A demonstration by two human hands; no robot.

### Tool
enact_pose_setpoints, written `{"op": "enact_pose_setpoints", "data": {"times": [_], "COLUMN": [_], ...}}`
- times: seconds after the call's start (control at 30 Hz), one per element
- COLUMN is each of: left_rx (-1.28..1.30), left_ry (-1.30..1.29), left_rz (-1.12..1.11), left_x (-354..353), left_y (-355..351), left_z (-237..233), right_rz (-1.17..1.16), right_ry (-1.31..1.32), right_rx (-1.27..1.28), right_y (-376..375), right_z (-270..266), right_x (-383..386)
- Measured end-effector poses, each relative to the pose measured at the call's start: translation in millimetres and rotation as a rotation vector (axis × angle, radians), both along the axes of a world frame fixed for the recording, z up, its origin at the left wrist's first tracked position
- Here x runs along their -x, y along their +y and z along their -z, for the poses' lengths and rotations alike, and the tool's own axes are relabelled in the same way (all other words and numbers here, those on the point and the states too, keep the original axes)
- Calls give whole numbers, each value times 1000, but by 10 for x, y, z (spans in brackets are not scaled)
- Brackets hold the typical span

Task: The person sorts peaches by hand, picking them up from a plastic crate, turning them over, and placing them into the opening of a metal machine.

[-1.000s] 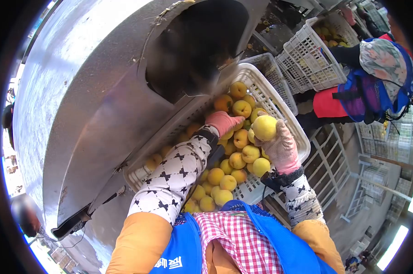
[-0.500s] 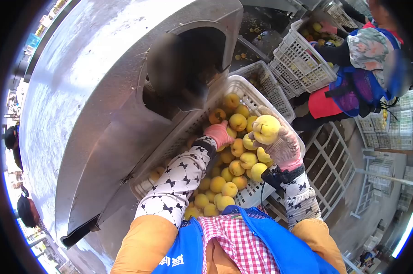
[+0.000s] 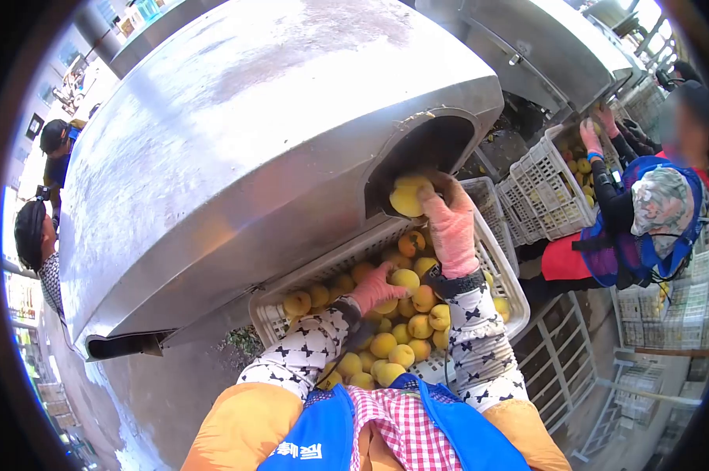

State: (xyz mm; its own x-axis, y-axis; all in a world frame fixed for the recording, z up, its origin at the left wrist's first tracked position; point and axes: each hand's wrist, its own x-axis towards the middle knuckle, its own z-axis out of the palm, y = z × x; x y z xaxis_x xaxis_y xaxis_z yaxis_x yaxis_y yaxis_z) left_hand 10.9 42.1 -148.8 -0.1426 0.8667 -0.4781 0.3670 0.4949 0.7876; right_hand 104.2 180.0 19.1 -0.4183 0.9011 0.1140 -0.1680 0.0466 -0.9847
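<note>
My right hand (image 3: pixel 453 231), in a pink glove, holds a yellow peach (image 3: pixel 408 198) in front of the dark opening (image 3: pixel 425 149) of a large metal housing. Lower down, my left hand (image 3: pixel 375 290), gloved in pink too, reaches into a white plastic crate (image 3: pixel 507 271). Its thumb and fingers close round another peach (image 3: pixel 404 280), though part of the grip is hidden. Many yellow peaches with orange blush (image 3: pixel 382 345) lie in the crate beneath both hands.
The metal housing (image 3: pixel 236 149) rises along the crate's far left side. To the right, a co-worker (image 3: pixel 652 204) has gloved hands at another white crate (image 3: pixel 546 192) of fruit. A metal frame (image 3: pixel 558 353) stands at right. Other people (image 3: pixel 36 235) are at far left.
My right hand has moved with its peach from above the crate up and left to the housing's opening. My left hand stays among the peaches. The view has shifted.
</note>
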Motion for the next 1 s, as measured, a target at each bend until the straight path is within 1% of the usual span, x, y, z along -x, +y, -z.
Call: {"op": "enact_pose_setpoints", "data": {"times": [0.07, 0.1, 0.13, 0.17, 0.2, 0.23, 0.27, 0.3, 0.33, 0.4, 0.43, 0.5, 0.63, 0.7, 0.73, 0.8, 0.83, 0.87, 0.93, 0.97, 1.0], "left_rx": [-105, -122, -126, -129, -132, -134, -177, -222, -226, -282, -284, -367, -370, -403, -389, -312, -313, -293, -317, -330, -328], "left_ry": [-389, -382, -379, -616, -853, -855, -951, -1048, -1051, -1065, -1065, -1120, -1100, -1186, -1186, -1280, -1278, -1275, -1371, -1232, -1228], "left_rz": [-152, -178, -184, -308, -428, -432, -456, -477, -473, -491, -487, -422, -445, -476, -482, -542, -532, -542, -508, -547, -533], "left_x": [90, 152, 209, 243, 286, 347, 397, 441, 478, 535, 563, 580, 568, 539, 520, 516, 515, 506, 483, 432, 409], "left_y": [-221, -349, -449, -572, -666, -736, -816, -862, -900, -951, -944, -932, -852, -815, -806, -785, -764, -758, -668, -606, -568], "left_z": [87, -150, -406, -663, -850, -978, -1075, -1119, -1121, -1108, -1087, -1062, -1137, -1160, -1148, -1058, -998, -995, -1019, -1094, -1142], "right_rz": [192, 189, 162, 128, 123, 72, 21, -24, -20, 1, 4, 220, 222, 241, 238, 310, 401, 396, 219, 225, 200], "right_ry": [-502, -497, -662, -830, -830, -857, -889, -874, -876, -729, -729, -621, -678, -635, -641, -662, -671, -679, -737, -739, -548], "right_rx": [-779, -783, -798, -805, -805, -804, -799, -804, -809, -767, -770, -730, -719, -736, -722, -846, -880, -860, -669, -664, -813], "right_y": [29, 0, -41, -73, -57, -22, -9, 17, 31, 71, 29, -102, -124, -140, -129, -30, 41, 89, 168, 167, 204], "right_z": [212, 114, -60, -145, -138, -130, -124, -136, -114, -12, 17, 76, 102, 120, 152, 295, 419, 346, -47, -142, -236], "right_x": [151, 143, 99, 65, 50, 33, 16, 20, 29, 76, 143, 266, 226, 215, 232, 396, 554, 619, 624, 538, 426]}}
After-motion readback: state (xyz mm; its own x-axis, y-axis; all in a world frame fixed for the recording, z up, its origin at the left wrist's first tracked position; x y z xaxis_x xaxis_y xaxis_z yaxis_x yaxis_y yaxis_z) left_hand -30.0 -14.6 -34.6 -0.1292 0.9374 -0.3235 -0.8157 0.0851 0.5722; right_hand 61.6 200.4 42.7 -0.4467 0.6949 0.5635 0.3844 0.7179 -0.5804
